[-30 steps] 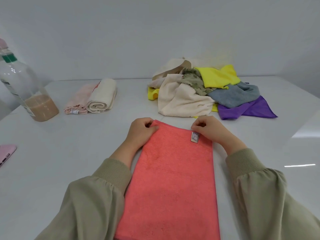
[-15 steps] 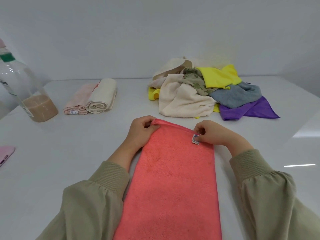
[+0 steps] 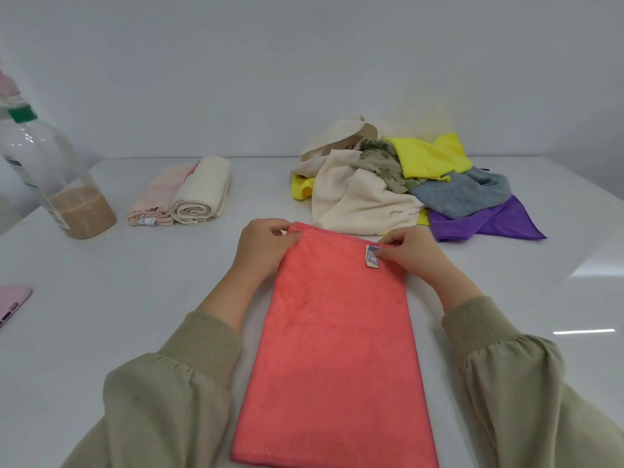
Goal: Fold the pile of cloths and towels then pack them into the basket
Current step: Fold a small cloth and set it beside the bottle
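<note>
A coral towel [image 3: 337, 349] lies flat and lengthwise on the white table [image 3: 135, 315] in front of me. My left hand [image 3: 263, 246] pinches its far left corner. My right hand [image 3: 410, 253] pinches the far right corner beside a small grey label [image 3: 371, 256]. Behind the towel sits a loose pile of cloths [image 3: 401, 184]: cream, yellow, grey, purple and a patterned green one. Two rolled towels, a pink one [image 3: 157, 197] and a cream one [image 3: 201, 194], lie side by side at the back left. No basket is in view.
A clear plastic bottle [image 3: 50, 177] with brown liquid at its bottom stands at the far left. A pink phone [image 3: 11, 304] pokes in at the left edge. A plain white wall backs the table.
Both hands stay at the towel's far corners. The right hand's fingers have shifted slightly along the edge by the label. The towel lies as before.
</note>
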The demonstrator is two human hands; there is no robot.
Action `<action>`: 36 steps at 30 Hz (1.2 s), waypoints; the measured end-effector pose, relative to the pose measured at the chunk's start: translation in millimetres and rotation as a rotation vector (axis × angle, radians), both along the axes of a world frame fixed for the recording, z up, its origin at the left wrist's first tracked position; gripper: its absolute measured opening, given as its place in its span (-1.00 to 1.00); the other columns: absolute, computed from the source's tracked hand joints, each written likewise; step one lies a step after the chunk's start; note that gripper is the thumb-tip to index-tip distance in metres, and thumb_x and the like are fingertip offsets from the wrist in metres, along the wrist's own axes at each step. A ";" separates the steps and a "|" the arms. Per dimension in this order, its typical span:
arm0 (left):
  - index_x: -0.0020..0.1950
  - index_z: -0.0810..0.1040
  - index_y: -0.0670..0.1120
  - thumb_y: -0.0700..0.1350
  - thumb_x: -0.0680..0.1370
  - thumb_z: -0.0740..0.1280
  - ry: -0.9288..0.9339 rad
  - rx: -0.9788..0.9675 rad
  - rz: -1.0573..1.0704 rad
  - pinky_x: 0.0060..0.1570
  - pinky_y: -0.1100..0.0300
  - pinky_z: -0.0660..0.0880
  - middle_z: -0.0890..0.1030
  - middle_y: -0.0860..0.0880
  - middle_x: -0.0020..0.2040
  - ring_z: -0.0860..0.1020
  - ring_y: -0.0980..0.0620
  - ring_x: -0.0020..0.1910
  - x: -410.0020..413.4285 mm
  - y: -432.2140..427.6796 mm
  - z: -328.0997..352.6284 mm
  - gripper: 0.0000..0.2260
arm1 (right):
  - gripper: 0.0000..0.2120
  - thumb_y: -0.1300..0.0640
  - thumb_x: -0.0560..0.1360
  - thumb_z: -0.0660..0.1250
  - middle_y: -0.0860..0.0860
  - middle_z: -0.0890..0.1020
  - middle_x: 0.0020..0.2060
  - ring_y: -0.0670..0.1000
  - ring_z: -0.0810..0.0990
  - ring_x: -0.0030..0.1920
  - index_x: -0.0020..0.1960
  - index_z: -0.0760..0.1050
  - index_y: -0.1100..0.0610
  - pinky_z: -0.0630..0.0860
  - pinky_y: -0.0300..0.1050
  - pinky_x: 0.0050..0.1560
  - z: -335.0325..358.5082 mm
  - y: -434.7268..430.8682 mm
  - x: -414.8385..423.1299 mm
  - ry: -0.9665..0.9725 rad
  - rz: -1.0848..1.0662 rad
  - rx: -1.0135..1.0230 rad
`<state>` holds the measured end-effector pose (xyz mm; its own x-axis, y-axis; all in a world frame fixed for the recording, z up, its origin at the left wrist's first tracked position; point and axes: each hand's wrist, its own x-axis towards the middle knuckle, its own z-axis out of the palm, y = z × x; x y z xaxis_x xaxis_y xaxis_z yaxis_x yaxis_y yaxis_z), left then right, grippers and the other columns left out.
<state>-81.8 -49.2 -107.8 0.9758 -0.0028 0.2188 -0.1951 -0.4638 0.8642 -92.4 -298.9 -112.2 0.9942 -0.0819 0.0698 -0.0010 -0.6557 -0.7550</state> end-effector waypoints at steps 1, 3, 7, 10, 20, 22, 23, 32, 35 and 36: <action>-0.22 0.66 0.01 -0.16 0.48 0.41 0.007 0.006 0.004 -0.26 0.25 0.42 0.58 0.01 -0.35 0.50 0.11 -0.34 3.0 0.6 5.2 -0.90 | -0.97 0.26 0.39 0.46 -0.01 0.59 -0.31 -0.14 0.46 -0.31 -0.17 0.64 0.18 0.34 -0.30 -0.33 1.0 1.6 4.8 -0.013 -0.013 -0.020; -0.20 0.67 0.00 -0.18 0.47 0.40 -0.008 0.074 0.034 -0.27 0.27 0.40 0.57 0.06 -0.35 0.49 0.13 -0.35 10.9 1.4 14.0 -0.90 | -0.97 0.26 0.39 0.45 -0.04 0.58 -0.31 -0.13 0.48 -0.30 -0.18 0.63 0.17 0.34 -0.30 -0.34 3.9 6.7 14.9 -0.057 -0.046 -0.076; -0.16 0.67 -0.06 -0.21 0.47 0.38 -0.003 0.054 0.103 -0.25 0.22 0.47 0.58 0.06 -0.40 0.56 0.08 -0.42 28.7 4.1 34.0 -0.91 | -0.93 0.26 0.39 0.38 0.00 0.61 -0.27 0.00 0.55 -0.19 -0.16 0.63 0.15 0.41 -0.16 -0.20 19.4 14.8 35.8 -0.213 -0.146 -0.115; -0.18 0.63 -0.05 -0.24 0.49 0.35 -0.012 -0.061 0.117 -0.27 0.20 0.54 0.64 -0.02 -0.34 0.62 0.05 -0.38 33.6 6.1 50.6 -0.87 | -0.87 0.27 0.38 0.34 0.07 0.66 -0.21 0.07 0.58 -0.13 -0.13 0.64 0.17 0.46 -0.08 -0.12 38.3 17.9 42.6 -0.373 -0.169 -0.166; -0.14 0.59 -0.14 -0.29 0.56 0.28 0.100 -0.406 0.026 -0.32 0.27 0.56 0.68 -0.03 -0.32 0.66 0.06 -0.33 -42.5 20.6 22.6 -0.86 | -0.91 0.36 0.26 0.39 0.12 0.60 -0.35 0.16 0.53 -0.24 -0.25 0.61 0.24 0.27 -0.17 -0.19 20.7 18.6 -36.1 -0.745 -0.012 -0.330; -0.19 0.58 -0.17 -0.28 0.56 0.26 0.154 -0.495 0.026 -0.28 0.22 0.56 0.66 -0.04 -0.34 0.65 0.02 -0.34 -58.8 22.8 9.8 -0.84 | -0.90 0.31 0.24 0.34 0.10 0.57 -0.38 0.11 0.50 -0.25 -0.27 0.59 0.22 0.33 -0.11 -0.20 5.1 21.2 -55.8 -0.752 0.036 -0.292; -0.23 0.58 -0.16 -0.24 0.53 0.28 0.185 -0.549 0.041 -0.27 0.19 0.55 0.64 -0.06 -0.35 0.62 0.01 -0.34 -65.1 23.6 4.9 -0.84 | -0.89 0.31 0.23 0.32 0.08 0.56 -0.37 0.08 0.48 -0.24 -0.26 0.58 0.20 0.37 -0.08 -0.19 -0.9 22.0 -63.0 -0.734 0.053 -0.278; -0.16 0.57 -0.17 -0.37 0.47 0.38 0.388 -0.395 -0.111 -0.43 0.28 0.55 0.54 -0.05 -0.40 0.58 0.03 -0.45 -99.9 36.1 -5.1 -0.88 | -0.85 0.28 0.19 0.24 -0.01 0.54 -0.32 0.00 0.43 -0.18 -0.26 0.52 0.18 0.36 -0.15 -0.11 -10.1 16.8 -102.9 -0.701 0.285 -0.374; -0.10 0.62 -0.15 -0.37 0.48 0.37 0.363 -0.158 -0.152 -0.46 0.27 0.51 0.52 -0.07 -0.43 0.55 0.05 -0.49 -101.0 41.7 -9.5 -0.86 | -0.83 0.29 0.15 0.23 -0.02 0.54 -0.34 0.08 0.47 -0.25 -0.30 0.50 0.14 0.45 -0.03 -0.19 -19.5 14.4 -110.3 -0.583 0.399 -0.504; -0.09 0.63 -0.15 -0.37 0.48 0.36 0.352 -0.108 -0.165 -0.47 0.27 0.50 0.52 -0.07 -0.42 0.55 0.05 -0.50 -101.1 42.8 -10.3 -0.85 | -0.83 0.29 0.15 0.22 -0.02 0.53 -0.34 0.09 0.48 -0.26 -0.30 0.49 0.13 0.46 -0.02 -0.21 -21.0 14.3 -111.8 -0.552 0.414 -0.524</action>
